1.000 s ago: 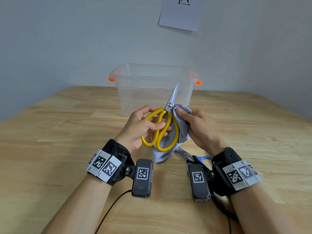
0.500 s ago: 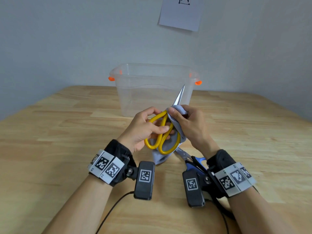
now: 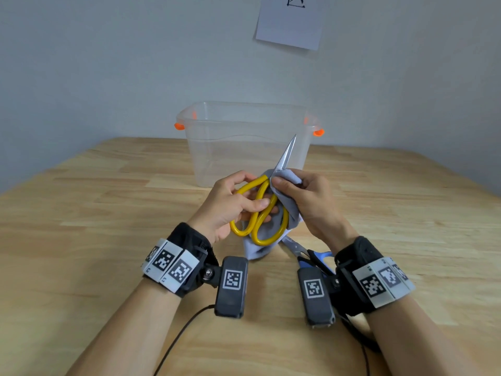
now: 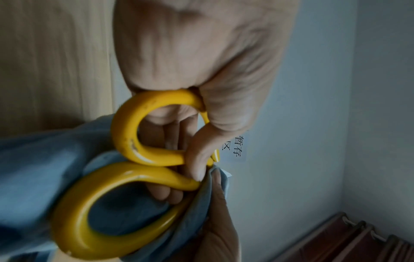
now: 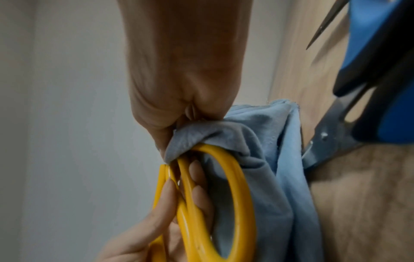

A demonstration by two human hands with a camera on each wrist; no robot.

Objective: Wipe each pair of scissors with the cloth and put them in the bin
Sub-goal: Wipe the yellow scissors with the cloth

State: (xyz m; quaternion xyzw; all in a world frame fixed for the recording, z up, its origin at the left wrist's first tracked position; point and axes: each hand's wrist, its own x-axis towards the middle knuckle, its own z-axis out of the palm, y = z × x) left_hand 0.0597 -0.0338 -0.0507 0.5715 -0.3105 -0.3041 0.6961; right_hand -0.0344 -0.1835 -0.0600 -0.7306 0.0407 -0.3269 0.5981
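Observation:
My left hand (image 3: 238, 204) grips the yellow-handled scissors (image 3: 261, 213) by their loops, thumb across the handles, blade tip up toward the bin. The same yellow loops (image 4: 125, 195) fill the left wrist view. My right hand (image 3: 301, 196) pinches a pale blue cloth (image 3: 290, 202) round the base of the blades near the pivot; the cloth (image 5: 264, 152) hangs down behind the handles. A second pair, blue-handled scissors (image 3: 311, 256), lies on the table under my right wrist. The clear plastic bin (image 3: 244, 142) with orange clips stands just beyond the hands.
The wooden table (image 3: 95, 213) spreads wide to both sides. A grey wall rises behind the bin, with a sheet of paper (image 3: 290, 20) pinned high on it. Black cables (image 3: 176, 340) trail from the wrist cameras toward the front edge.
The right hand with the cloth has slid from the handle area up to the base of the blades. The scissors have tilted a little to the right, and both hands sit slightly closer together.

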